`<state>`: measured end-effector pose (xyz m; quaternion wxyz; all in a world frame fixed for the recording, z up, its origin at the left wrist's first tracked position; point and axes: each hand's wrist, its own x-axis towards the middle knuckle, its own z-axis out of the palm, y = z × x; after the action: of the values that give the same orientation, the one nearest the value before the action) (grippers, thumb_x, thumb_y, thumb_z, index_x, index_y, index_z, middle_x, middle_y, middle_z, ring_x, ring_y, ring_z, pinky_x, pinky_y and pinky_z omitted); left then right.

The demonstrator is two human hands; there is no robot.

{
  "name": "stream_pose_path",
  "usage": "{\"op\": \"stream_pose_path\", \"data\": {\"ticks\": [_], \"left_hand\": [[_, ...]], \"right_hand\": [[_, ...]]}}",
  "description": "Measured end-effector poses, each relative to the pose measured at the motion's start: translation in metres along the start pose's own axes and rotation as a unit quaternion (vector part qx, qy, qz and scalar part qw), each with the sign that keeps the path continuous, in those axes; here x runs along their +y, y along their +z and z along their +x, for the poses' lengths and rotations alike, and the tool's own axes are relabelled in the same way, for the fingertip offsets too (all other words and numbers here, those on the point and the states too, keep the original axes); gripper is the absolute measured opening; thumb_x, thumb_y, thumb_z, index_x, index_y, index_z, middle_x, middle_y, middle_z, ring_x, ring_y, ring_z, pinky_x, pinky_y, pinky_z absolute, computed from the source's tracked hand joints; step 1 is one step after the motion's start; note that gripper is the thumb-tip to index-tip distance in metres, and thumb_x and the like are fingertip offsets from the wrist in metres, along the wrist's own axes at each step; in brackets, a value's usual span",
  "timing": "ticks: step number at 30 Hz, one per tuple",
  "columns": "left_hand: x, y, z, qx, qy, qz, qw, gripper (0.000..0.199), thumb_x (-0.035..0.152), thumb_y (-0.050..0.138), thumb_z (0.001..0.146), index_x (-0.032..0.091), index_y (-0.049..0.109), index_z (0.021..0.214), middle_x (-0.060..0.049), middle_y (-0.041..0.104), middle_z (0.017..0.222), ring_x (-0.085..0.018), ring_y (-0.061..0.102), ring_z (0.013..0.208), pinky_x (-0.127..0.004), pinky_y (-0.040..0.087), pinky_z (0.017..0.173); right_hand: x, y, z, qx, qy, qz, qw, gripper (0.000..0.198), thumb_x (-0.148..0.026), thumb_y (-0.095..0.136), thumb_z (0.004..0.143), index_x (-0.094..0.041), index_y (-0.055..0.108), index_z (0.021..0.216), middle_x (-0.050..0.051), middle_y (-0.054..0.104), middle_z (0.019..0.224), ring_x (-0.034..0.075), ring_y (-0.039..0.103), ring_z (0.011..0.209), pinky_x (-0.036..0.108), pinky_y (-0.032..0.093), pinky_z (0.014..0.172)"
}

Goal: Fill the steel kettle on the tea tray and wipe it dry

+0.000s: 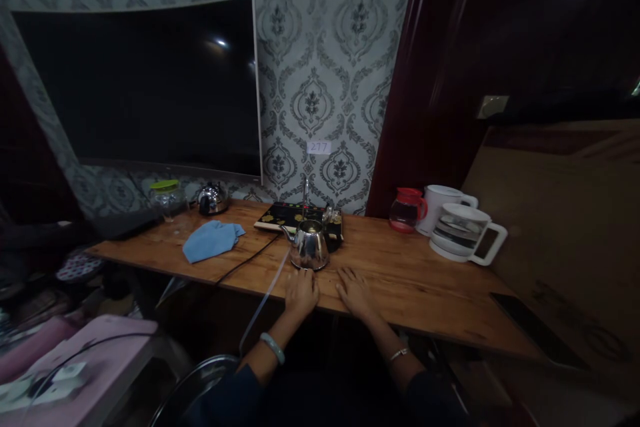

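Note:
A shiny metal kettle (pixel 309 247) stands upright near the front edge of the wooden table, its spout turned left and its lid off. Just in front of its base rests my left hand (pixel 301 292), palm down with the fingers laid on the table, close to the kettle; I cannot tell if they touch it. My right hand (pixel 355 290) lies flat to the right of the kettle, fingers apart and holding nothing. Behind the kettle sits a black patterned electric tea stove (pixel 280 215) with a curved metal spout (pixel 306 190).
A blue cloth (pixel 213 240), a glass jug with a green lid (pixel 167 200) and a second metal kettle (pixel 213 199) are at left. At right stand a red-lidded jug (pixel 407 210) and white-handled jugs (pixel 457 233). A clear hose (pixel 267 293) hangs over the table edge.

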<state>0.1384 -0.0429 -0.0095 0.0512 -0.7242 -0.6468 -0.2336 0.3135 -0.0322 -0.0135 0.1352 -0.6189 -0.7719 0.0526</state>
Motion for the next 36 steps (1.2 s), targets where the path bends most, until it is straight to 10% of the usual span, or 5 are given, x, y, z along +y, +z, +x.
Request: {"op": "stream_pose_path", "data": {"ticks": [36], "left_hand": [[-0.0014,0.0012,0.0024,0.005,-0.014,-0.085,0.996,0.014,0.022,0.05,0.083,0.02,0.063,0.09,-0.007,0.066,0.093,-0.023,0.057,0.096,-0.036,0.039,0.084]], "right_hand": [[0.0017,0.0017,-0.0002,0.007,-0.006,-0.003,1.0,0.054,-0.038,0.031,0.094,-0.018,0.041,0.143,0.007,0.041,0.149,0.024,0.03,0.139,0.039,0.021,0.112]]}}
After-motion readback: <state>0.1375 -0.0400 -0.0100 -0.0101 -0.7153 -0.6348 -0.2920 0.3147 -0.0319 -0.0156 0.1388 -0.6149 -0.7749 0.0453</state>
